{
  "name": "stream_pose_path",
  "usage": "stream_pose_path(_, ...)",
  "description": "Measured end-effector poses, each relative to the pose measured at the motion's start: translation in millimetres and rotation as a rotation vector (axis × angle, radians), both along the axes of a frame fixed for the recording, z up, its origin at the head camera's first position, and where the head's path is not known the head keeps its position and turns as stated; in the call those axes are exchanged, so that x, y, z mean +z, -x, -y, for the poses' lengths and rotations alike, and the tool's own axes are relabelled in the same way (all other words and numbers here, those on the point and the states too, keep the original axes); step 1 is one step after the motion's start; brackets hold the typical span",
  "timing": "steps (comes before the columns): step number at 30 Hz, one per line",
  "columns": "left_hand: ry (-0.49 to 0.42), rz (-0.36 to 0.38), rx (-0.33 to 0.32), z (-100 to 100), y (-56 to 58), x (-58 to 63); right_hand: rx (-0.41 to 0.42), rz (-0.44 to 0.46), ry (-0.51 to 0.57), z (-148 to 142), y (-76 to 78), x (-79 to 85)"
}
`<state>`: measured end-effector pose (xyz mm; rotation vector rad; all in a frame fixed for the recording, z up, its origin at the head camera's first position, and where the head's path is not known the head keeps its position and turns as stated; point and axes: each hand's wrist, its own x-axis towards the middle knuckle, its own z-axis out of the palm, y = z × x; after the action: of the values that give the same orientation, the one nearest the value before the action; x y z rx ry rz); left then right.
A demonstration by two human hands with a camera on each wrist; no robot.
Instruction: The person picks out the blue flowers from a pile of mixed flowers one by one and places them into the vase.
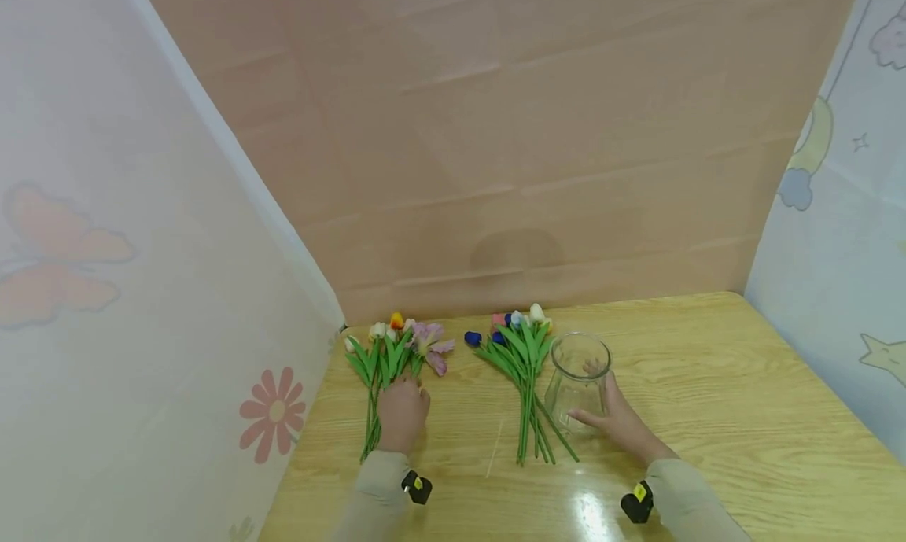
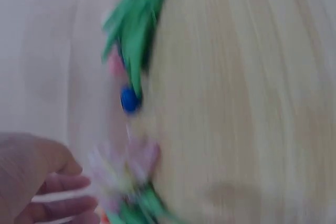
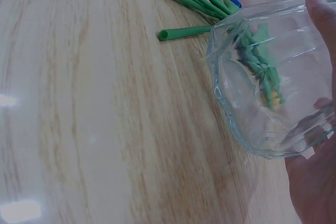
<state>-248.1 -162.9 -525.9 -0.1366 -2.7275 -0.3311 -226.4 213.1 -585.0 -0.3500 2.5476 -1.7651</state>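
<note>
On the left of the table in the head view lies a bunch of artificial flowers (image 1: 382,363), white and orange tulips plus a large purple bloom (image 1: 428,340). My left hand (image 1: 402,414) is over its stems; in the blurred left wrist view, loosely bent fingers hang beside the purple bloom (image 2: 126,171), and no grip is visible. My right hand (image 1: 626,430) holds a clear glass vase (image 1: 566,396), thumb on the near side and fingers round the far side. Just left of the vase is a second bunch (image 1: 527,353) with blue, pink and white tulips, its green stems crossed.
A light wooden table (image 1: 708,400) carries everything. Behind it stands a brown backdrop (image 1: 531,149). A patterned pale wall (image 1: 163,290) closes the left side, another (image 1: 849,235) the right.
</note>
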Motion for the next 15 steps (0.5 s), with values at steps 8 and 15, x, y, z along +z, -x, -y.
stream_pose_path(8,-0.108,0.479,-0.442,-79,-4.9,-16.4,0.0,-0.002,0.01,0,1.7,-4.1)
stream_pose_path(15,0.049,0.359,-0.416,-126,-15.7,-44.2,0.0,0.007,0.017,0,2.2,-4.4)
